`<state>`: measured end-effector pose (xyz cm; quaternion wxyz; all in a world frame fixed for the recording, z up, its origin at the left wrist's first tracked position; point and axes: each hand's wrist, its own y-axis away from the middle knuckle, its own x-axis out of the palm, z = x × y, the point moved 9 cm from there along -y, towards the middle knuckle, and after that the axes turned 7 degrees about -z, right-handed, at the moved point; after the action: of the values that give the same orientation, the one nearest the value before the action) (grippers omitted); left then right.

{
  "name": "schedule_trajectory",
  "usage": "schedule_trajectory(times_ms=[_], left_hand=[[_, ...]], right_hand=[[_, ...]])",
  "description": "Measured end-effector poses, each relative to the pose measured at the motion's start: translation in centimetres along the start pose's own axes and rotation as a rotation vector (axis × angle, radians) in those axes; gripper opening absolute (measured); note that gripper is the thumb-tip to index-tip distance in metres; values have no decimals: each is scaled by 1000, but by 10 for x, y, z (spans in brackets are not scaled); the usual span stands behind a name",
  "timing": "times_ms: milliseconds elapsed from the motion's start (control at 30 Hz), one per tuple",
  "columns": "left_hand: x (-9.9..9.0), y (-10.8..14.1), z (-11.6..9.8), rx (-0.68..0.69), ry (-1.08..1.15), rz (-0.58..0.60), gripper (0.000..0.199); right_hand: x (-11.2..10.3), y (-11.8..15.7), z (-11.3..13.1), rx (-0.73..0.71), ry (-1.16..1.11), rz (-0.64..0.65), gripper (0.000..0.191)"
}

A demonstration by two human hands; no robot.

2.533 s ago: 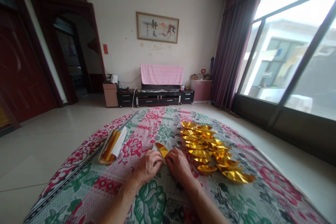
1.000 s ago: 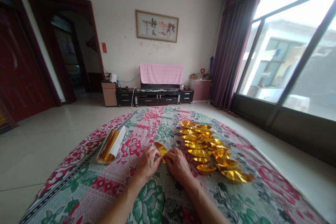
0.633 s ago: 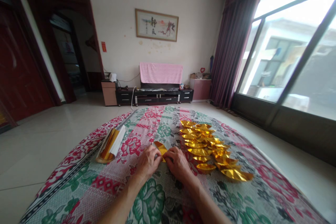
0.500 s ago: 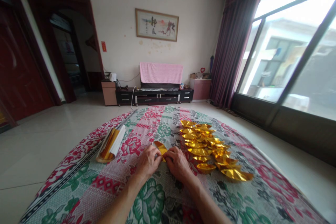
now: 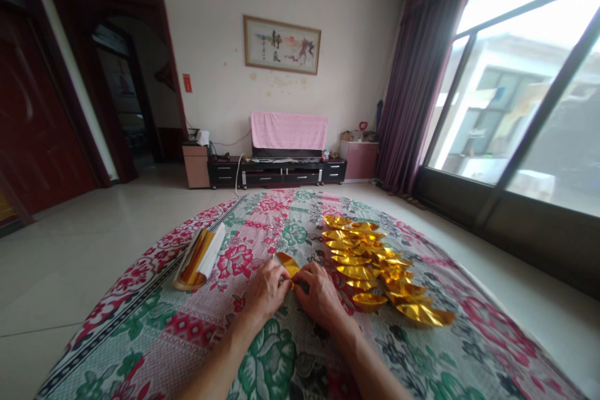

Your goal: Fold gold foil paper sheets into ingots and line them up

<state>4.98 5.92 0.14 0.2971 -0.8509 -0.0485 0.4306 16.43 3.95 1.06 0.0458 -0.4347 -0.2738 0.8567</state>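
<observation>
Between my two hands is a piece of gold foil paper (image 5: 287, 262), its shiny upper part showing above my fingers. My left hand (image 5: 269, 285) pinches its left side, fingers curled in. From the other side my right hand (image 5: 319, 290) grips it, thumb and fingers pressed together close to the left fingertips. The lower part of the paper is hidden by my fingers. To the right of my right hand lie several folded gold paper ingots (image 5: 369, 301), set out in two uneven columns.
A curled stack of gold and white paper sheets (image 5: 197, 259) lies on the left of the round table, on a flowered tablecloth (image 5: 154, 337). Beyond the table stands a low black cabinet (image 5: 281, 175) with a pink cloth (image 5: 289, 130) above it.
Both hands stay at nearly the same place, with the fingers shifting slightly on the gold paper. The whole view has moved very slightly.
</observation>
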Motion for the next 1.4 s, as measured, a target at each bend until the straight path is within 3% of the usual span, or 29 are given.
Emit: schedule_trajectory(times_ms=[333, 833, 1067, 1233, 1400], left_hand=[[-2, 5, -7, -26, -42, 4, 9], [5, -3, 11, 5, 171, 87, 18], [6, -2, 13, 6, 140, 91, 29], [-1, -1, 5, -23, 62, 9, 10], [1, -1, 3, -20, 34, 9, 6]], right_hand=[[-1, -1, 1, -3, -22, -10, 14], [-1, 1, 1, 9, 4, -13, 14], [-2, 1, 1, 18, 19, -15, 16], [-2, 0, 3, 12, 6, -9, 14], [-2, 1, 2, 10, 2, -8, 13]])
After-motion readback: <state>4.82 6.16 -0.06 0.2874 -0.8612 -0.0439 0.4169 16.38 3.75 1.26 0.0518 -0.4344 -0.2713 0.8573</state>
